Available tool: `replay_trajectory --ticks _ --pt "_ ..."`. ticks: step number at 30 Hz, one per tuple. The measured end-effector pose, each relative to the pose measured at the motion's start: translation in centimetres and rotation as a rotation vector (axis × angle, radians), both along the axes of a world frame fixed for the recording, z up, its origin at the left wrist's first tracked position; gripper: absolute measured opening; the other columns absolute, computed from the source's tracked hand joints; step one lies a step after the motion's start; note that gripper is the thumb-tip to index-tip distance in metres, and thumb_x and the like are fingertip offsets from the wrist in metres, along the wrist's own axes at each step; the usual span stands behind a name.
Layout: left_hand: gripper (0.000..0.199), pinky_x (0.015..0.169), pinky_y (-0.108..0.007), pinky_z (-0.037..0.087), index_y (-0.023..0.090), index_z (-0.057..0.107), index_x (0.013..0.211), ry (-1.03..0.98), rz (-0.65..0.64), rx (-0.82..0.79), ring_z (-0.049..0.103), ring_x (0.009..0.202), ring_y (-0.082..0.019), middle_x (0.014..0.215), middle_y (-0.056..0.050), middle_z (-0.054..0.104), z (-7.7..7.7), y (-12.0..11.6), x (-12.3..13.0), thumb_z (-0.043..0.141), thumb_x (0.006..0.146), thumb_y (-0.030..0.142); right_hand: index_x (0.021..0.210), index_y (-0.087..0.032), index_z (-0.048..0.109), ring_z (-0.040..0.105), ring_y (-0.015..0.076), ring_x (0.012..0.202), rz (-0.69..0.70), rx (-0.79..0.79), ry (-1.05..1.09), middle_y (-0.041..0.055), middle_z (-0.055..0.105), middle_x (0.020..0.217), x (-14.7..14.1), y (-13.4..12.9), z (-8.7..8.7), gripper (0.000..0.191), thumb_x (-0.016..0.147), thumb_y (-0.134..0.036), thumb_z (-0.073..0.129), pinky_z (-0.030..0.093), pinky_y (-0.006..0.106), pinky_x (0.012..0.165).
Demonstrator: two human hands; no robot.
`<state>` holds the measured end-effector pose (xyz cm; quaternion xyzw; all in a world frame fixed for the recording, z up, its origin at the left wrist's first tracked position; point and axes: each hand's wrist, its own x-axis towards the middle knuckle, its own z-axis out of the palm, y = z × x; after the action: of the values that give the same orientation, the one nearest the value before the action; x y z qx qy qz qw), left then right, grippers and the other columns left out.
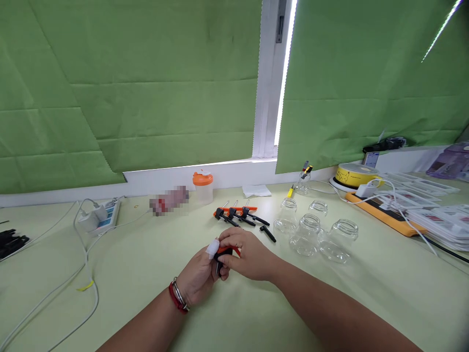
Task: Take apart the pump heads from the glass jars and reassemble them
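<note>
Close to the table's front, my left hand (201, 274) is closed around a black-and-orange part (223, 255) with a thin metal rod pointing down. A white covering wraps its thumb. My right hand (245, 254) pinches the orange end of the same part from the right; fingers hide much of it. Just beyond lie several similar black parts (234, 213) with metal rods, against orange strips (251, 209). One loose black piece (268, 233) rests to the right of them. Several clear glass jars (307, 237) stand or lie farther right.
A clear cup with an orange lid (202, 188) stands at the back, beside white paper (256, 190). Small screwdrivers (305, 171) sit in a jar. Rightward are an orange power strip (384, 215), a yellow round case (355, 174) and stacked white trays (436, 220). White cables (86, 259) cross the left side.
</note>
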<state>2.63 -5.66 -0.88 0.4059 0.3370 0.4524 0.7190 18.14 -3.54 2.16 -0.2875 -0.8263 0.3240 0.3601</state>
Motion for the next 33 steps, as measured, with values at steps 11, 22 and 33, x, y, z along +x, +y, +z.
replay_trajectory --ticks 11,22,33 --pt "0.036 0.071 -0.03 0.043 0.016 0.062 0.094 0.077 -0.121 0.092 0.054 0.073 -0.014 0.082 -0.004 0.059 0.2 0.3 -0.6 0.055 0.083 0.05 0.096 -0.018 0.061 0.05 0.0209 0.107 0.071 0.265 -0.298 0.007 0.059 0.114 0.6 0.6 0.1 0.027 0.071 -0.007 0.06 0.029 0.038 0.098" --pt "0.013 0.064 -0.028 0.042 0.017 0.064 0.079 0.455 -0.18 0.205 0.051 0.071 -0.015 0.079 -0.001 0.058 0.8 0.3 -0.6 0.066 0.076 0.03 0.103 -0.019 0.058 0.048 0.0207 0.106 0.143 0.439 -0.487 0.0074 0.055 0.121 0.8 0.4 0.0 0.035 0.073 -0.003 0.051 0.027 0.036 0.095" --pt "0.007 0.054 -0.025 0.035 0.02 0.061 0.077 0.522 -0.142 0.2 0.046 0.065 -0.015 0.076 -0.001 0.056 0.3 0.4 -0.5 0.061 0.072 0.016 0.102 -0.017 0.059 0.045 0.0239 0.109 0.157 0.609 -0.608 0.0132 0.05 0.125 0.2 0.3 -1.0 0.025 0.078 -0.011 0.054 0.027 0.04 0.097"
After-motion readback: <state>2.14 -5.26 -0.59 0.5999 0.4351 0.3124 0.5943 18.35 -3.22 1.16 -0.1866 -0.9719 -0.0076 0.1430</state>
